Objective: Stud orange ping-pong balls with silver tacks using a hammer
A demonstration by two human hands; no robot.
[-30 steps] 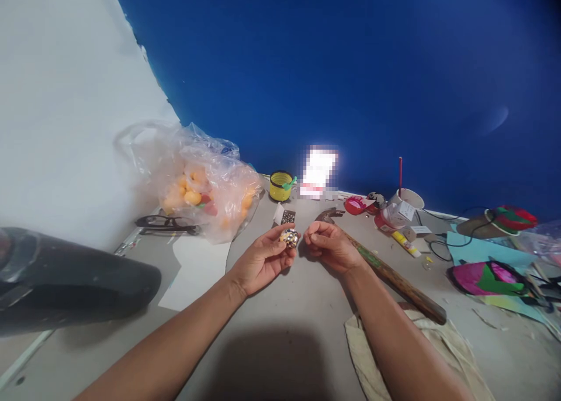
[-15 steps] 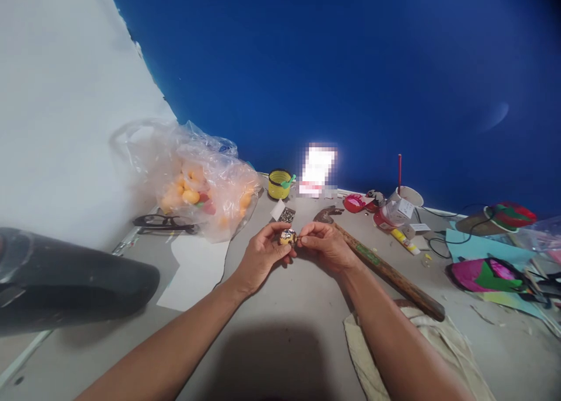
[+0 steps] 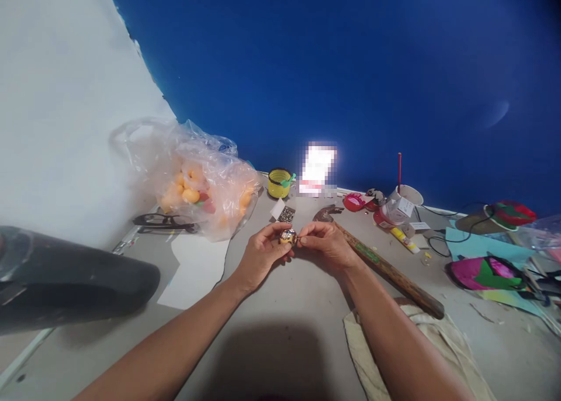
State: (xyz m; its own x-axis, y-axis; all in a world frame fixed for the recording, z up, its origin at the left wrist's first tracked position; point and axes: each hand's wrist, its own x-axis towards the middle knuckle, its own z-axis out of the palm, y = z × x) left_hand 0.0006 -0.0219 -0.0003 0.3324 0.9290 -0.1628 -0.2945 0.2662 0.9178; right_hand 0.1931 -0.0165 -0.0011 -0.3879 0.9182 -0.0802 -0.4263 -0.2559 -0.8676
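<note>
Blue wall (image 3: 328, 68) and grey worktop (image 3: 280, 313), seen from the head, form the setting for two bare hands. A small studded ball (image 3: 288, 236), metallic and shiny, is held over the middle of the worktop. Left hand (image 3: 262, 256): the thumb presses the near side of the ball while the fingers curve around its far side. Right hand (image 3: 328, 246): thumb and forefinger are pinched together at the ball's right edge; anything between them is too small to tell. Just beyond lies an open box (image 3: 277, 207) of small metallic pieces (image 3: 287, 215), with a yellow container (image 3: 279, 185) behind it; a hammer (image 3: 394, 277) lies beside the right hand. Handling, judged from appearance: the ball is probably light and fairly firm, its polished surface slippery, and its studs perhaps liable to loosen. It is best gripped across opposite sides, thumb against fingertips, with gentle pressure, leaving the right-hand face exposed.
</note>
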